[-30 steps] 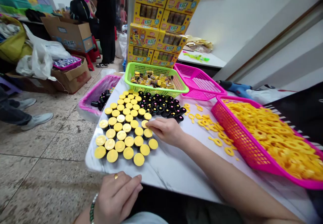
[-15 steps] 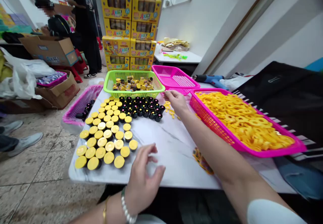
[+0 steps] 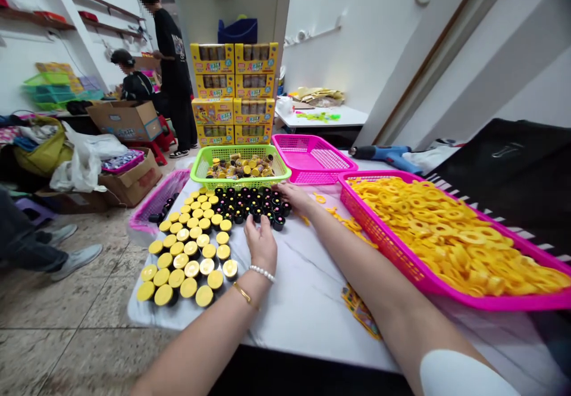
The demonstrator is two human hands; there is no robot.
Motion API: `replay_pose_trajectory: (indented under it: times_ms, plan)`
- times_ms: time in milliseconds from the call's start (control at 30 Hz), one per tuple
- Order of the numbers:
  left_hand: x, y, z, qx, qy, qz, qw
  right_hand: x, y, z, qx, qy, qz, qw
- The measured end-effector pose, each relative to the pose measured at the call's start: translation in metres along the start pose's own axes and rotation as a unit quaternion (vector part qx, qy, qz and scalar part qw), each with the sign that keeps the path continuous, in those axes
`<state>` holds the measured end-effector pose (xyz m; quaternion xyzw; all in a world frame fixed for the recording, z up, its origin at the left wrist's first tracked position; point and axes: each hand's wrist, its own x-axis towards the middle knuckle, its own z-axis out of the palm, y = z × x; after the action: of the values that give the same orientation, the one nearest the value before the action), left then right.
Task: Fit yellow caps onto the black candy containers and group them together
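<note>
On the white marble table (image 3: 307, 301) stand several yellow-lidded cups (image 3: 187, 253) in rows, with a block of open black cups (image 3: 243, 201) behind them. My left hand (image 3: 261, 242) reaches forward, its fingers bunched on a black cup (image 3: 255, 216) in the front row. At the right end of the black block, my right hand (image 3: 292, 194) rests with fingers stretched out, touching the cups. Loose yellow rings (image 3: 332, 211) lie just right of it.
A green basket (image 3: 285, 176) of small parts and an empty pink basket (image 3: 312, 161) stand behind the cups. A big pink basket (image 3: 383, 247) of yellow rings fills the right. Another pink basket (image 3: 151, 206) hangs off the left edge. Two people, boxes and yellow cartons stand beyond.
My left hand came up from the table's near edge to the black cups. My right hand went from the yellow-lidded cups to the loose rings, then back to the black block. The view lifted.
</note>
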<state>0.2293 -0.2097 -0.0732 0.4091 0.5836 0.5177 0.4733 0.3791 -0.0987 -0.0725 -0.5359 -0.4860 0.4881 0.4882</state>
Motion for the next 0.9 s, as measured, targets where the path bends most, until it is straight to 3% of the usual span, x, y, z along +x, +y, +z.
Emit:
replay_pose_trajectory:
  times_ms: [167, 500, 733, 900]
  plan:
    - [0.010, -0.001, 0.006, 0.041, 0.003, 0.011, 0.999, 0.003, -0.001, -0.003, -0.045, -0.040, -0.021, 0.998]
    - [0.006, 0.007, 0.017, 0.092, -0.007, 0.019, 0.996, -0.002, -0.019, 0.001, -0.140, -0.098, -0.074, 0.983]
    - [0.005, 0.007, 0.025, 0.090, -0.025, 0.007, 0.996, -0.005, -0.012, -0.003, -0.184, -0.112, -0.084, 0.973]
    - [0.000, -0.003, 0.027, 0.072, -0.041, 0.038, 0.996, -0.024, -0.005, -0.012, -0.183, -0.121, -0.082, 0.972]
